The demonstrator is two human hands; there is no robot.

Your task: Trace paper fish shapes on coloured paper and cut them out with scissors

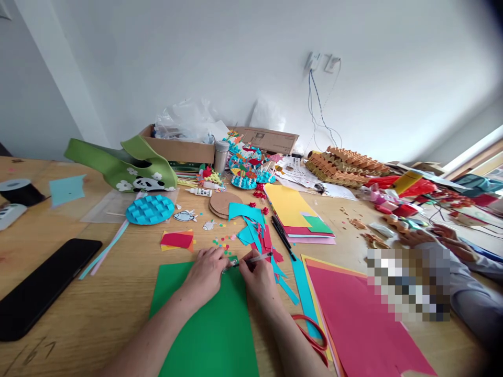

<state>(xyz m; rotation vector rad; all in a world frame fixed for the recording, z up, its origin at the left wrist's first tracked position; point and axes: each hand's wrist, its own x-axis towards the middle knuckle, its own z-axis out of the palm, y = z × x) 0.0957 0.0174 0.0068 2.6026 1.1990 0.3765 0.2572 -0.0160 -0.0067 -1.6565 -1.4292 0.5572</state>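
Observation:
My left hand (206, 272) rests on a green card sheet (204, 330), its fingertips pinching a small green paper scrap (232, 261). My right hand (257, 277) is shut around a slim grey pen-like tool (253, 258), whose tip reaches toward the scrap. Just right of my hands lie cyan paper strips (245, 212) mixed with red scraps. Red-handled scissors (312, 335) sit below my right forearm, on a long cyan strip. Tiny coloured paper dots (223, 243) are scattered just above my left hand.
A co-worker's hands (440, 241) work at the right, beside a pink card sheet (357, 324). A black tablet (43, 285) lies at left. Farther back are stacked yellow card (286, 207), a blue paper craft (150, 209), a cardboard box (176, 150) and egg trays (338, 167).

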